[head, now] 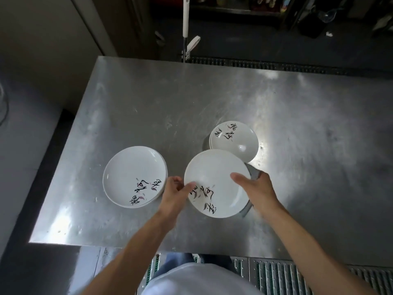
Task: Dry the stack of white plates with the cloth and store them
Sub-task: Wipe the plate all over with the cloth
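Plate (212,167), white with black brushwork, is held above the counter (148,92): left grip (173,192) pinches its left rim, right grip (255,186) clasps its right rim with grey cloth (254,174) underneath. 2 stacks rest on the counter: left stack (131,173), far stack (236,141).

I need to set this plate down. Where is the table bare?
The table is bare right of the far stack and the right hand, along the far edge, and near the front edge below the left stack. The middle is crowded: both stacks, the held plate and left hand sit close.
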`<state>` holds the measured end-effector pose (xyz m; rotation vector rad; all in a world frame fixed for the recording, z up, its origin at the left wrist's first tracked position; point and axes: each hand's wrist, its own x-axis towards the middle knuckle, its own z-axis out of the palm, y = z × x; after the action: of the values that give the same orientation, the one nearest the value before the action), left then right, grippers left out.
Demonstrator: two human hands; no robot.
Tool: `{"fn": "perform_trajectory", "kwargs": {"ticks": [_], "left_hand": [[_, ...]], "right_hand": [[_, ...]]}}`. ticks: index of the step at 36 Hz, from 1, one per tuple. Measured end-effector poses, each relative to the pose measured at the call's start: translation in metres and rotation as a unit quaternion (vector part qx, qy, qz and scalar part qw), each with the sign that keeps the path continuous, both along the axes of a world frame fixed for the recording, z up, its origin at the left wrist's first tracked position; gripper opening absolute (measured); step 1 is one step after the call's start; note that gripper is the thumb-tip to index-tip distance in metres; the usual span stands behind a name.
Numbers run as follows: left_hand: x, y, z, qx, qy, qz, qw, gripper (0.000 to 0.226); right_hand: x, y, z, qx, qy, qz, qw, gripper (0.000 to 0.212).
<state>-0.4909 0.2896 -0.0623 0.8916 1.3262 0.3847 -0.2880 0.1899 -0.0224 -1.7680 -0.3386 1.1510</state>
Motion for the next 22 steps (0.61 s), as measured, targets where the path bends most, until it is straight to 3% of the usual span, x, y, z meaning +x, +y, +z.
{"fn": "perform_trajectory", "kwargs": {"ticks": [4,6,10,18,22], "left_hand": [[0.000,0.002,0.008,-0.052,-0.126,-0.045,0.990,0.020],[0.001,0.003,0.011,-0.047,-0.149,-0.060,0.986,0.024],[0.010,0.004,0.013,-0.054,-0.142,-0.045,0.987,0.025],[0.045,0.015,0.005,-0.063,-0.109,-0.005,0.992,0.029],[0.070,0.030,0.000,-0.065,-0.093,-0.009,0.993,0.031]], "right_hand": [[0.007,0.006,0.002,0.019,0.032,-0.030,0.999,0.027],[0.009,0.008,0.003,0.027,0.027,-0.037,0.999,0.030],[0.014,0.006,0.002,0.018,0.000,-0.042,0.999,0.031],[0.008,-0.018,-0.028,-0.042,-0.023,-0.082,0.995,0.004],[0.006,-0.018,-0.046,-0.070,-0.006,-0.117,0.991,0.011]]}}
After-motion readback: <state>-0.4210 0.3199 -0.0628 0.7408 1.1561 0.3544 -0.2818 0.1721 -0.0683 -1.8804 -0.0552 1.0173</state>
